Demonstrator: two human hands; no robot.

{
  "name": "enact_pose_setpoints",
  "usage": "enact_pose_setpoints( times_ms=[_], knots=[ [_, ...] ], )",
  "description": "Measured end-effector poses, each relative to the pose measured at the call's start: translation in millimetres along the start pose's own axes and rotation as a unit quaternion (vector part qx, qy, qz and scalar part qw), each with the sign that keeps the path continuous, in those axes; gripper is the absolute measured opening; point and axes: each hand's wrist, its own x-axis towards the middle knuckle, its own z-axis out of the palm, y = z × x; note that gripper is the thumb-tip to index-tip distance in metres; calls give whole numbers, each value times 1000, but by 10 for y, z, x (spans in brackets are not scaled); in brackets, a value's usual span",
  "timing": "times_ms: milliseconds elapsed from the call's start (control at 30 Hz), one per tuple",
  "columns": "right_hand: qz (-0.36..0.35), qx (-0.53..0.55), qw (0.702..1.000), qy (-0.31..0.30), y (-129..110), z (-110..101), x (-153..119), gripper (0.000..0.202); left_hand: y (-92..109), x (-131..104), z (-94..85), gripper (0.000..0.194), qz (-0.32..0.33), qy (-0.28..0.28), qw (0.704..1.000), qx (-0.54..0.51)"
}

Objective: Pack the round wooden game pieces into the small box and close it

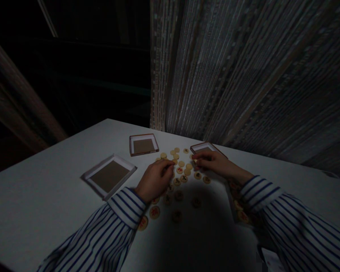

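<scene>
Round wooden xiangqi pieces (180, 170) lie scattered over the white table, some showing red or dark characters and others plain. My left hand (155, 179) is low over the left side of the spread, fingers curled together. Its fingertips touch or almost touch a plain piece, and what they hold is hidden. Across from it, my right hand (214, 164) has its thumb and forefinger bent around a pale piece (195, 160) at the right edge of the spread. Under my right forearm, a box (231, 202) with more pieces in it is partly covered.
On the white table (59, 162) are an open grey-lined box lid (86, 177), a smaller brown-edged tray (130, 145) and another tray (197, 145) behind my right hand. A phone (272, 260) lies at the lower right. A string curtain (215, 75) hangs beyond the far edge.
</scene>
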Motion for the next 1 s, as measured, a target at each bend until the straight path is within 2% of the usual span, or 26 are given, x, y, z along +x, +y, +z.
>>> enact_pose_setpoints(
  times_ms=[200, 467, 633, 800, 1000],
  knots=[
    [-3, 4, 1000, 12, -4, 5, -9, 16, -2, 1, 3, 21, 0, 5, 1000, -9],
    [-26, 40, 999, 6, 8, -4, -9, 27, -8, 7, 4, 21, 4, 6, 1000, -7],
    [-44, 7, 999, 19, 39, -13, -16, 31, 7, 11, -2, 21, -5, 2, 1000, 1],
    [-65, -40, 997, 3, 71, -51, -26, 37, 15, 9, -8, 20, -8, 3, 1000, 0],
    [-44, 5, 999, -4, 74, -49, -46, 36, 3, 7, -8, 20, -4, 4, 1000, -2]
  ],
)
